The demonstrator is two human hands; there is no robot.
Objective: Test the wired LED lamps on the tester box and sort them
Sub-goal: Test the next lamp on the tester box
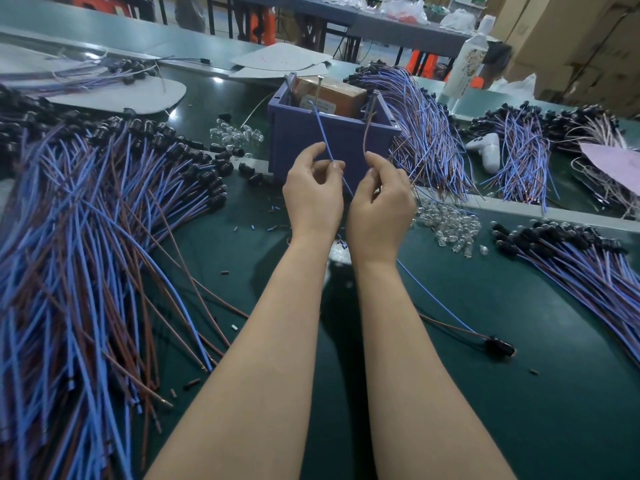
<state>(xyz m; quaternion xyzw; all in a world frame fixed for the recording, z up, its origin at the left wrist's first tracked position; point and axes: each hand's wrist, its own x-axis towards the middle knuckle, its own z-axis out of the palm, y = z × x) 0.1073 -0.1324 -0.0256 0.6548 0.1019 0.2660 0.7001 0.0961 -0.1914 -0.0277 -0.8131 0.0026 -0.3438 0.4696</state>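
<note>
A purple tester box [332,140] stands on the green table, with a brown block and upright metal posts inside. My left hand [313,192] pinches a blue wire [322,133] whose tip reaches up to a post in the box. A brown wire [366,133] rises from my right hand [379,209], which pinches it, and curves toward another post. Both wires run back under my right forearm to a black lamp holder [500,346] lying on the table at the right.
Large heaps of blue and brown wired lamps lie at the left [86,254], behind the box [422,126] and at the right [588,271]. Loose clear bulbs [450,223] sit right of my hands. A white glue gun [485,150] and a bottle [465,60] stand farther back.
</note>
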